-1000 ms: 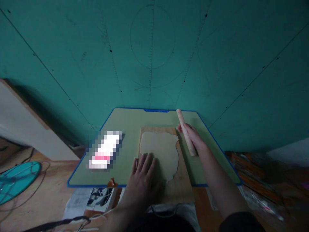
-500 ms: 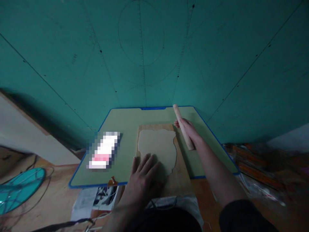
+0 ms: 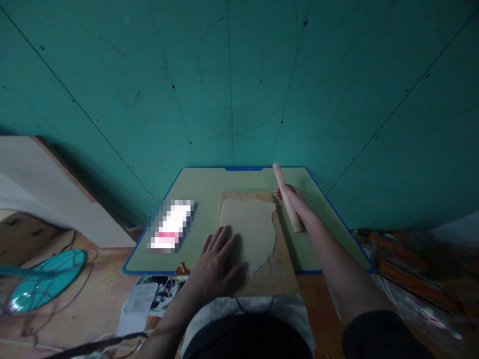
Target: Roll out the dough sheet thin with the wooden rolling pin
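A flat, thin sheet of pale dough with a ragged right edge lies on a wooden board. My left hand rests on the dough's near left part and the board's left edge, fingers stretched out and thumb spread. It covers the dough's lower left corner. In my right hand is a wooden rolling pin, gripped around its middle. The pin is tilted, to the right of the board, with its near end close to the tabletop; whether it touches is unclear.
The board sits on a small pale green table with a blue rim. A blurred-out bright phone-like device is at its left. A green wall stands behind. Cables and a round teal base lie on the floor.
My left hand has slid a little leftward and away from me over the dough, toward the board's left edge. The rolling pin stays in my right hand. The view has shifted slightly.
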A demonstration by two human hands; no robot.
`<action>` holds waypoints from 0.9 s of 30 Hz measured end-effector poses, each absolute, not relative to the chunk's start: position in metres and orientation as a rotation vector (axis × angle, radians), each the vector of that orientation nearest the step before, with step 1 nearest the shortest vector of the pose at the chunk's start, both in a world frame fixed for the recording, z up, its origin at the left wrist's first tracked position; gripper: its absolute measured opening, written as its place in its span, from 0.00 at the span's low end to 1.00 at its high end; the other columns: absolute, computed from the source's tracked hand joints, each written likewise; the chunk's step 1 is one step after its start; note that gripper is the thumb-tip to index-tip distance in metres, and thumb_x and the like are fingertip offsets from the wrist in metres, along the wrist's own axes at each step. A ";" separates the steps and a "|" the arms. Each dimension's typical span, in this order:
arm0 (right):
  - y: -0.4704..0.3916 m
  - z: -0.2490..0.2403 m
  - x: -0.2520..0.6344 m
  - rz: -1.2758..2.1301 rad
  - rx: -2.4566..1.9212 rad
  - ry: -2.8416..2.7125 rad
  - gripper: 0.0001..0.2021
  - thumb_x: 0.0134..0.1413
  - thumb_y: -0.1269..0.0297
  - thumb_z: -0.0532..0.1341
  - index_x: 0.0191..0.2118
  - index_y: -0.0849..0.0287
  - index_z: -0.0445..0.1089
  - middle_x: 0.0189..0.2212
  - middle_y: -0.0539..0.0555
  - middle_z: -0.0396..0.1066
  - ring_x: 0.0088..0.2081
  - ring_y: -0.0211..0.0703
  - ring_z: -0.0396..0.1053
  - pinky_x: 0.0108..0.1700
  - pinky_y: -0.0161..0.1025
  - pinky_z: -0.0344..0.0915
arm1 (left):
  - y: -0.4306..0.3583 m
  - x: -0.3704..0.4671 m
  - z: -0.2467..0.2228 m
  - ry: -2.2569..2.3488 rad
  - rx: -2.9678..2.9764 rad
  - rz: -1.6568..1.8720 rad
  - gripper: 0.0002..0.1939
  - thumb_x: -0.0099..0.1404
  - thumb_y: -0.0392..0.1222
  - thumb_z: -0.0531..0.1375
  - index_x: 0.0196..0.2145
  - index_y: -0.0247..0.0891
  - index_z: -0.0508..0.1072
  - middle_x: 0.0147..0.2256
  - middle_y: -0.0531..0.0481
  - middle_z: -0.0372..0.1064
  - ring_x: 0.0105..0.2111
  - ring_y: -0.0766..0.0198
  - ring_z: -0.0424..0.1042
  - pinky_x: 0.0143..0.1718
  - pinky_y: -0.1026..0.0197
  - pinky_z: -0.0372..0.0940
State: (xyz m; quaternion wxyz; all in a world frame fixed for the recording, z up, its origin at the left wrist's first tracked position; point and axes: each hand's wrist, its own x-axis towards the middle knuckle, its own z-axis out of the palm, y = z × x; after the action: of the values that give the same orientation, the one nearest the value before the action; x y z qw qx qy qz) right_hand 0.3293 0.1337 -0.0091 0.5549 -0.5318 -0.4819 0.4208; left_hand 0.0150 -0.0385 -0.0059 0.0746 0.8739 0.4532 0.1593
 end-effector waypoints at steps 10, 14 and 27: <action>0.082 0.034 0.311 0.831 -1.302 -1.434 0.17 0.52 0.43 0.64 0.29 0.51 0.68 0.24 0.49 0.72 0.30 0.45 0.69 0.36 0.41 0.64 | -0.033 0.013 -0.007 1.307 2.470 0.696 0.26 0.71 0.45 0.58 0.64 0.38 0.66 0.68 0.35 0.56 0.69 0.43 0.54 0.66 0.34 0.54; 0.057 0.050 0.290 0.663 -1.334 -1.814 0.11 0.60 0.53 0.60 0.38 0.54 0.73 0.29 0.49 0.74 0.32 0.44 0.69 0.33 0.38 0.62 | -0.032 0.007 -0.012 1.259 2.216 1.048 0.16 0.71 0.40 0.53 0.53 0.36 0.73 0.59 0.35 0.68 0.59 0.49 0.69 0.58 0.44 0.68; -0.005 0.052 0.220 0.252 -1.287 -2.651 0.16 0.66 0.61 0.62 0.58 0.52 0.72 0.45 0.56 0.72 0.44 0.46 0.72 0.44 0.40 0.67 | -0.020 -0.008 0.000 1.424 1.695 1.311 0.19 0.68 0.54 0.53 0.43 0.38 0.73 0.39 0.44 0.77 0.40 0.55 0.77 0.41 0.56 0.70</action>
State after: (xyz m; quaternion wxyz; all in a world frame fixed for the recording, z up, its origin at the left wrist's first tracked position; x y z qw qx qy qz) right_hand 0.2197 -0.0046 0.0516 0.0920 -0.4333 -0.8925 0.0847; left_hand -0.0083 -0.0201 0.0005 0.2805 0.6324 0.5311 0.4892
